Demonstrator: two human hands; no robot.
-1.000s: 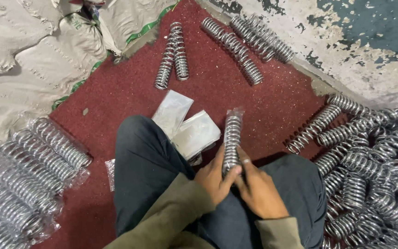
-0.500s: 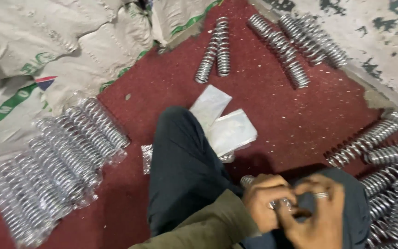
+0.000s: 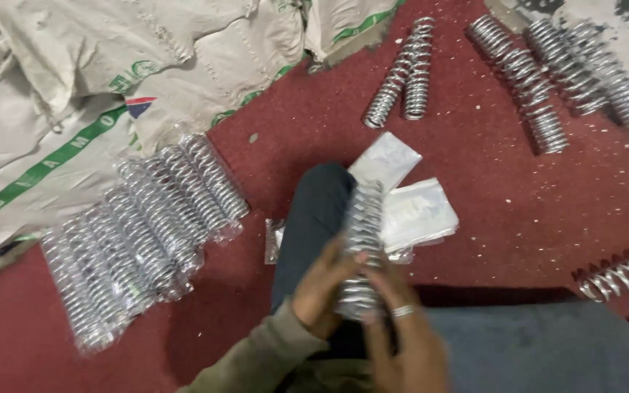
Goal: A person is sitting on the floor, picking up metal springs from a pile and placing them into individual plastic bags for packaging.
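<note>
Left hand point(image 3: 319, 285): closed around the bagged spring point(image 3: 362, 247), from the left.
Right hand point(image 3: 402, 338): fingers pinching its lower end, apparently; blurred.
Spring: above the knee point(image 3: 318, 200).
Wrapped springs point(image 3: 140, 225): left, on carpet point(image 3: 518, 196).

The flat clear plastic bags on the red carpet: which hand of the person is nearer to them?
Right. The right hand grips the wrapped coil spring just below the plastic bags; the left hand holds the spring's far side, over the knee.
</note>
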